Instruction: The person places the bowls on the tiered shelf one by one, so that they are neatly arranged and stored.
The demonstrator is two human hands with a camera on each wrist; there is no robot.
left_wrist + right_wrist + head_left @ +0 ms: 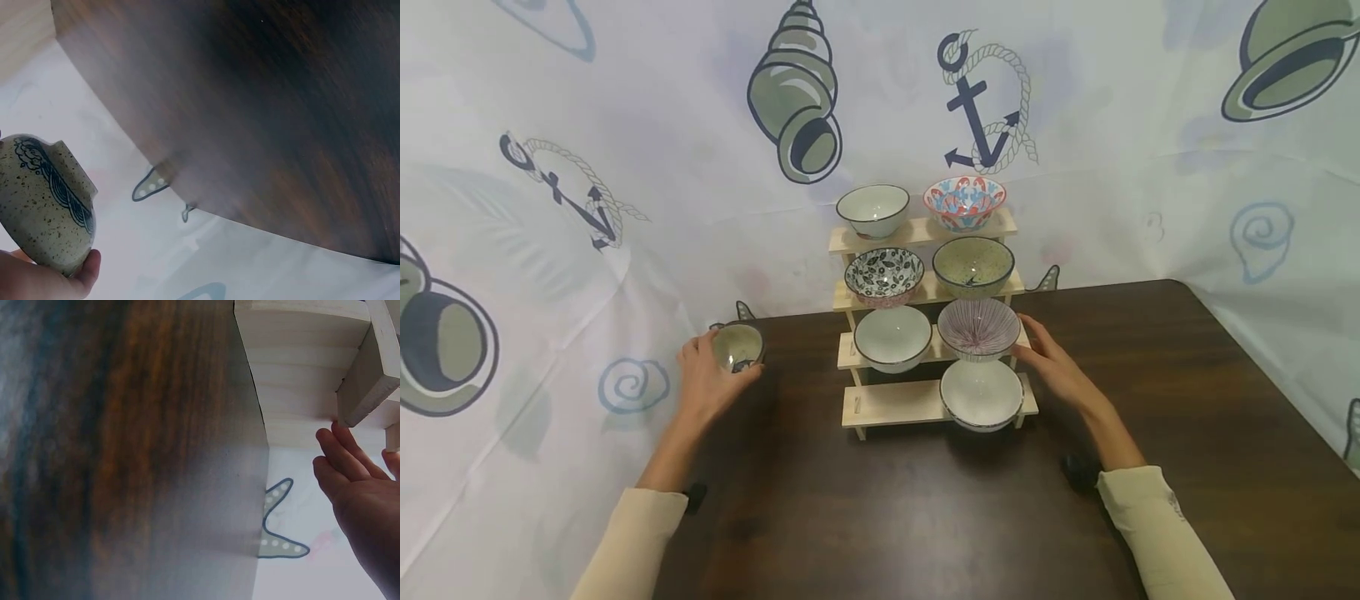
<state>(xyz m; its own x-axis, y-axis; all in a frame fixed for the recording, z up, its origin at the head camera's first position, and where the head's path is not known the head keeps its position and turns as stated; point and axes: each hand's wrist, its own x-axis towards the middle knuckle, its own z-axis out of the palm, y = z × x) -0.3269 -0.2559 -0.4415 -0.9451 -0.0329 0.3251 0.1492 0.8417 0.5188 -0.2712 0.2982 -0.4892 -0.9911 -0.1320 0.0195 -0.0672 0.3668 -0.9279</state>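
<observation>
My left hand grips a small speckled bowl above the table's left side; in the left wrist view this bowl shows a dark blue wave pattern outside. A stepped wooden rack stands mid-table. At its right side is my right hand, beside the purple-striped bowl. The right wrist view has this hand with fingers extended, fingertips close to the rack's wooden support; whether they touch it is unclear. Below the striped bowl, a white bowl sits on the lowest step's right end.
Higher steps hold a plain pale bowl, a black floral bowl, a greenish bowl, a white dark-rimmed bowl and a red-and-blue patterned bowl. Printed cloth hangs behind the dark wooden table.
</observation>
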